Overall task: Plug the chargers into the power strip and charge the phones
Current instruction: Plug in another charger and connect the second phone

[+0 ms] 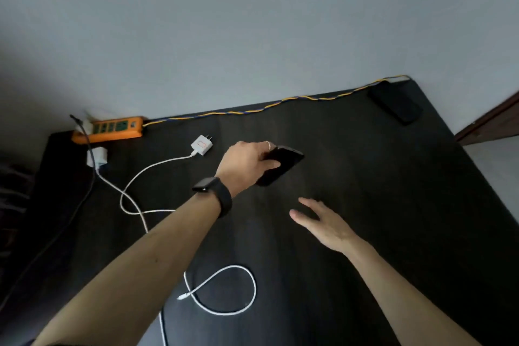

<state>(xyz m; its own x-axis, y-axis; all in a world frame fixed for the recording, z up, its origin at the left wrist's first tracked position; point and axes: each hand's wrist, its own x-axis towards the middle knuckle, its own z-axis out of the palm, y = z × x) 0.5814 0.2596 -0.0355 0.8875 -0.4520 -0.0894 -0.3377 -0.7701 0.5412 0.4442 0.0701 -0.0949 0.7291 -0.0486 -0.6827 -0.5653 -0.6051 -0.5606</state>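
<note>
Your left hand (247, 160) grips a black phone (283, 167), with your fingers curled round its near end. The phone is tilted, over the middle of the dark table (365, 205). I cannot tell if it touches the table. Your right hand (323, 223) is flat and spread out, holding nothing, near the phone and closer to you.

Just left of your left hand lies a white charger (201, 144) with its two metal pins pointing away from you. It has a small red mark on top, too small to read. A white cable (146, 174) runs from it in a curve towards you. A second white charger (97, 157) lies further left, just beside the orange power strip (112, 128).

The power strip sits at the back left corner. Its holes are green. A white plug (84, 123) fills the left end, and a black cable (87, 177) hangs down from there. A yellow and blue cord (266, 107) runs from the strip along the back edge.

Another black phone (396, 105) lies flat at the far right corner. A white cable loop (241, 309) lies close to you. You wear a black watch (216, 194).
</note>
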